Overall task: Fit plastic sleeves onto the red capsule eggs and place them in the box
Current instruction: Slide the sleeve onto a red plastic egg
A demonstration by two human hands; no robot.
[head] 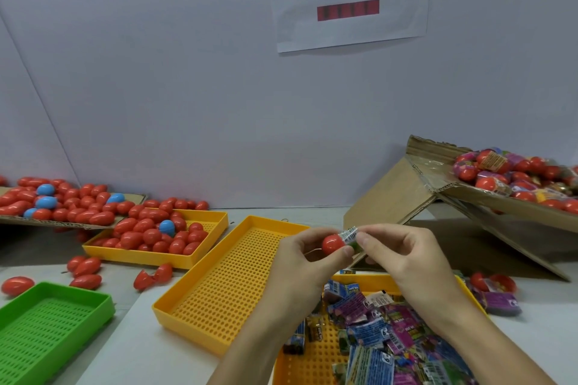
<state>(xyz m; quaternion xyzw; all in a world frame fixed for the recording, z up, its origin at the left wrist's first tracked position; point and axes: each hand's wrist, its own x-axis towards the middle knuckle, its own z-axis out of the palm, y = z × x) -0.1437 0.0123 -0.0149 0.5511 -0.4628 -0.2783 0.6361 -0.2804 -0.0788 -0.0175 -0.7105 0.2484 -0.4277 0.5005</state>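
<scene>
While the left hand point(300, 255) pinches a red capsule egg point(332, 244) between thumb and fingertips, the right hand point(403, 255) pinches a printed plastic sleeve point(351, 236) that covers the egg's right end. Both are held in the air above the near corner of an empty yellow perforated tray point(231, 278), with the 2 hands almost touching at the egg.

Below the right forearm, a second yellow tray point(312, 362) holds a heap of flat printed sleeves point(391, 331) in blue, purple and green. At the right, a tilted cardboard box point(469, 197) is filled with red eggs already wearing sleeves point(516, 178). To the left, a third yellow tray point(200, 255) holds bare red eggs point(150, 236) with 1 blue one among them, and more lie on a cardboard flap point(62, 222) behind it. A green tray point(47, 322) sits at the near left, with loose red eggs point(84, 272) scattered on the table just beyond it. On the wall hangs a paper sign point(350, 0).
</scene>
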